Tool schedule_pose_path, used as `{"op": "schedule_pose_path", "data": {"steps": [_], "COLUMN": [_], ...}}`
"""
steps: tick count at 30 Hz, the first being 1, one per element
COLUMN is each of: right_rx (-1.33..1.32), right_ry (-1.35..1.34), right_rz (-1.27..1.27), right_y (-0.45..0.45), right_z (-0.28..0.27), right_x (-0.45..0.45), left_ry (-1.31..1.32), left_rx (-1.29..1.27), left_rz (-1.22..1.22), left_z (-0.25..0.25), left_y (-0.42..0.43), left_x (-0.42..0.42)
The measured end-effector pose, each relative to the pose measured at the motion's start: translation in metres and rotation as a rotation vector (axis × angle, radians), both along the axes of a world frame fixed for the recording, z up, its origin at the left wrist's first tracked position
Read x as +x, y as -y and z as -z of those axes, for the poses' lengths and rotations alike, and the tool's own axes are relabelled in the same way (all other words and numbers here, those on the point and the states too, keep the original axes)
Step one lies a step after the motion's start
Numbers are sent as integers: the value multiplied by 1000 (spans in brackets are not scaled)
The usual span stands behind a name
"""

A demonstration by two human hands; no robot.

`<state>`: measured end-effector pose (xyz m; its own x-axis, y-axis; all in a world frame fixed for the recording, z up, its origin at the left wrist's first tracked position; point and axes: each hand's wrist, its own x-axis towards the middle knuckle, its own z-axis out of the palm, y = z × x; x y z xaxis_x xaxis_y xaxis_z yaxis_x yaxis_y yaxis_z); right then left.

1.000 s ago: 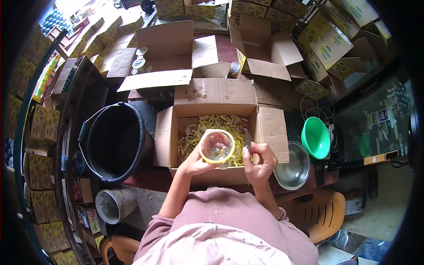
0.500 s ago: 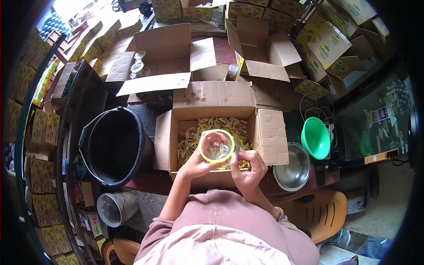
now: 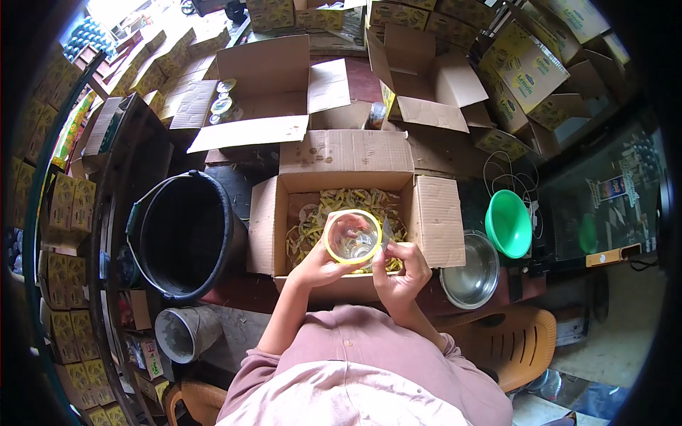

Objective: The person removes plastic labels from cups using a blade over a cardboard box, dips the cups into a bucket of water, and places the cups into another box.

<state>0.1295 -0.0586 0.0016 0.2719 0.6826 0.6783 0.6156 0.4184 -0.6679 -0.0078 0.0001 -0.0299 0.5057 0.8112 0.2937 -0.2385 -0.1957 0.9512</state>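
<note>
The bare left hand (image 3: 310, 268) is reaching forward from the lower left, its fingers curving upward in a holding grip. The bare right hand (image 3: 402, 274) is staying just beside it, the thumb and the index finger closing in a pinch, the other fingers bending. Both forearms are slanting inward from pushed-up mauve sleeves (image 3: 264, 353), and both elbows are bending near the sides of the body.

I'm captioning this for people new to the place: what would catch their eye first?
Probably the yellow-rimmed clear cup in the left hand, held over an open cardboard box with yellow strips inside. Next, the big black bucket left of that box and the bright green bowl to its right.
</note>
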Motion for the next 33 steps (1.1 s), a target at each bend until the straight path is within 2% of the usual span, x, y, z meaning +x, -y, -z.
{"op": "schedule_pose_path", "data": {"steps": [8,13,25,31,33], "right_rx": [-30,-17,-36,-138,-128], "right_ry": [-49,-36,93,33,-23], "right_rz": [28,5,66,-111,-67], "right_y": [-3,0,-10,-23,-25], "right_z": [1,1,-1,3,5], "right_x": [2,0,4,19,18], "left_ry": [-70,10,-107,-115,-98], "left_rx": [39,2,19,26,18], "left_rz": [36,15,35,111,124], "left_z": [4,2,3,1,0], "left_y": [1,-1,-5,-10,-12], "left_x": [-1,1,-2,-5,-5]}}
